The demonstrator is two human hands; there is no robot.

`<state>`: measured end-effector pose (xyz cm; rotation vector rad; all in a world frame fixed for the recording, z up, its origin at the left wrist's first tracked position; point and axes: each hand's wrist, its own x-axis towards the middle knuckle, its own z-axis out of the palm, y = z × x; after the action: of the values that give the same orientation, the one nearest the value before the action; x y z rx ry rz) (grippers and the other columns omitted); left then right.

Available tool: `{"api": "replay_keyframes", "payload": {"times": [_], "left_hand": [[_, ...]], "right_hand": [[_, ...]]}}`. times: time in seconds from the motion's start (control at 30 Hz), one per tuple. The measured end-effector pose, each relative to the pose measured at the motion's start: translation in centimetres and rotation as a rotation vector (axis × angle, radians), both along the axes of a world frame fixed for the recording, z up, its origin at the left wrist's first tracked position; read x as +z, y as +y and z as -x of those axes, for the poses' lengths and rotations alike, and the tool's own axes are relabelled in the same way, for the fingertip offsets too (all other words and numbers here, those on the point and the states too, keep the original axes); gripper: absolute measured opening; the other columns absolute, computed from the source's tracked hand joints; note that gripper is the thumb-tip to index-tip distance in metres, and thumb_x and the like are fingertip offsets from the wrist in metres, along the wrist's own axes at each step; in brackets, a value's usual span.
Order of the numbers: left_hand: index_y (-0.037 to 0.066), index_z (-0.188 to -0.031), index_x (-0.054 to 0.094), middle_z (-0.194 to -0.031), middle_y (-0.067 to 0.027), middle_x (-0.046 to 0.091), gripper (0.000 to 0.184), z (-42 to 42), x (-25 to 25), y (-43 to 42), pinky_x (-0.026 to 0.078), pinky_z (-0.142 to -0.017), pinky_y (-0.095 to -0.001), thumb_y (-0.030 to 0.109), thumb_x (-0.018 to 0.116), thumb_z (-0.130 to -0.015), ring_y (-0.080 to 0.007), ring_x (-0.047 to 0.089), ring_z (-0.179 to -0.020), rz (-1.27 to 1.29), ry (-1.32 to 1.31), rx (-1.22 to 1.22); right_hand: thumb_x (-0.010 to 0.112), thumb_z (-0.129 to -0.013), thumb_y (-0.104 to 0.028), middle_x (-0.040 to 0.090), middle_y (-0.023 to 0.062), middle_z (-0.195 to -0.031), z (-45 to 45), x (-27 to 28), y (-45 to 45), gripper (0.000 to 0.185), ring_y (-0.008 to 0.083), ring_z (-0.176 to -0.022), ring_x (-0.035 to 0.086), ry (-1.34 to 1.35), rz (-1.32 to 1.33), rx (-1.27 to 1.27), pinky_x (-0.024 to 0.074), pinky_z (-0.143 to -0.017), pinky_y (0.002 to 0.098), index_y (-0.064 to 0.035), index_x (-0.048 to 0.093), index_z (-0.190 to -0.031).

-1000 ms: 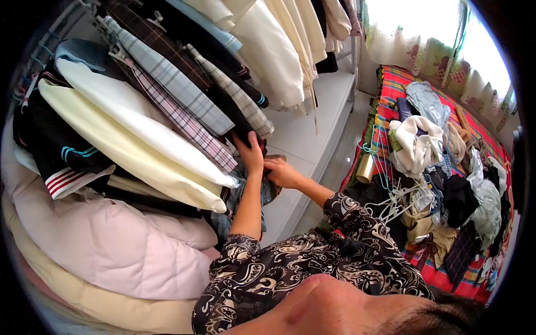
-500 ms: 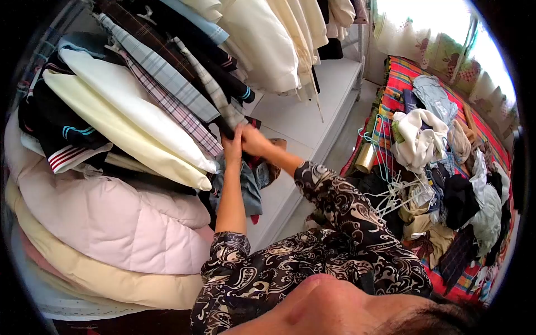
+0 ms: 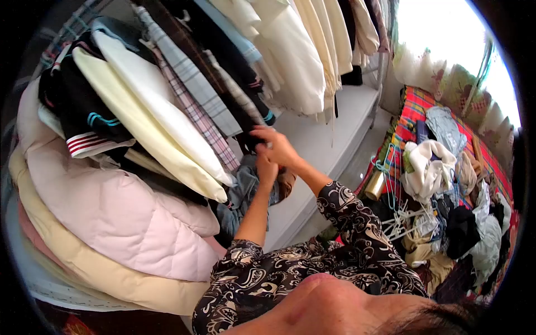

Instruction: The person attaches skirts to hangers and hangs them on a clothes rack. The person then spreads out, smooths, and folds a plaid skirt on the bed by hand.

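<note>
My right hand [image 3: 277,148] is raised at the lower ends of the hanging clothes, its fingers stretched out and apart, holding nothing that I can see. Just below, my left hand [image 3: 267,166] is next to it, its fingers mostly hidden behind the right hand and blurred. Beside both hands hang a dark brown plaid garment [image 3: 192,47] and a grey-beige checked garment [image 3: 234,86]. Under my left hand lies a bunched blue-grey denim piece [image 3: 237,192], with a brown item [image 3: 287,183] next to it on the white shelf [image 3: 335,120].
Several garments hang at the left, including a white one [image 3: 162,111] and a pale yellow one [image 3: 139,125]. Below them is a pink quilted bundle [image 3: 134,223]. Cream clothes [image 3: 290,61] hang at the back. On the right, a red checked cloth [image 3: 416,114] bears piled clothes and white hangers [image 3: 410,220].
My hands were pressed together at the bottom of the checked garment; now my right hand's fingers are spread apart. The view has shifted, so the clothes appear lower and farther right.
</note>
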<state>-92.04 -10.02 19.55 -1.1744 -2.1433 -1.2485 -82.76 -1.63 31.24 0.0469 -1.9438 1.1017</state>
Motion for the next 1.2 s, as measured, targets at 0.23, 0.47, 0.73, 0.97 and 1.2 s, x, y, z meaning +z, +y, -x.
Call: {"api": "replay_keyframes", "payload": {"times": [0.23, 0.47, 0.73, 0.97, 1.2], "left_hand": [[-0.004, -0.122, 0.053, -0.106, -0.0334, 0.06, 0.034, -3.4, -2.9, 1.9, 0.046, -0.083, -0.0547, 0.016, 0.052, -0.095, -0.0492, 0.057, -0.101, 0.192, -0.359, -0.179], [-0.004, -0.138, 0.043, -0.135, -0.0288, 0.05, 0.054, -7.2, 0.0, 0.1, 0.04, -0.106, -0.0471, 0.006, 0.058, -0.088, -0.0443, 0.048, -0.126, 0.102, -0.066, -0.313], [-0.003, -0.138, 0.046, -0.138, -0.0257, 0.049, 0.049, -12.7, 2.1, -1.9, 0.039, -0.109, -0.0441, 0.001, 0.054, -0.089, -0.0409, 0.047, -0.13, -0.084, -0.071, -0.163], [-0.001, -0.13, 0.055, -0.127, -0.0236, 0.059, 0.04, -21.4, -9.9, -5.7, 0.045, -0.1, -0.0449, 0.003, 0.051, -0.09, -0.0409, 0.056, -0.118, 0.427, -0.363, -0.447], [0.003, -0.118, 0.067, -0.112, -0.021, 0.069, 0.034, -23.9, -19.5, -8.6, 0.052, -0.094, -0.0419, 0.017, 0.056, -0.089, -0.0365, 0.066, -0.105, 0.973, -0.611, -0.825]], "right_hand": [[0.064, -0.079, -0.006, 0.063, 0.0202, -0.127, -2.3, 0.9, 1.4, 0.038, 0.0391, -0.117, 0.059, -0.013, 0.079, 0.034, 0.0458, -0.102, 0.0441, -0.0027, 0.067, -0.117], [0.061, -0.082, -0.008, 0.056, 0.0231, -0.136, -4.5, -5.4, 3.8, 0.041, 0.0408, -0.121, 0.055, -0.186, 0.083, -0.41, 0.0443, -0.104, 0.0429, -0.0038, 0.065, -0.123], [0.058, -0.091, -0.009, 0.071, 0.0217, -0.102, -11.3, -8.9, -1.1, 0.03, 0.0316, -0.092, 0.07, -0.299, 0.292, -0.128, 0.0541, -0.078, 0.0384, -0.0027, 0.067, -0.119], [0.059, -0.093, -0.013, 0.073, 0.0158, -0.088, -26.7, -21.4, -3.7, 0.027, 0.0209, -0.083, 0.071, -0.749, 0.427, -0.087, 0.0539, -0.073, 0.0341, -0.0007, 0.068, -0.115], [0.062, -0.088, -0.016, 0.075, 0.0116, -0.086, -48.0, -28.7, -11.2, 0.031, 0.0203, -0.07, 0.071, -1.048, 0.751, -0.473, 0.0565, -0.067, 0.0356, 0.0, 0.07, -0.114]]}}
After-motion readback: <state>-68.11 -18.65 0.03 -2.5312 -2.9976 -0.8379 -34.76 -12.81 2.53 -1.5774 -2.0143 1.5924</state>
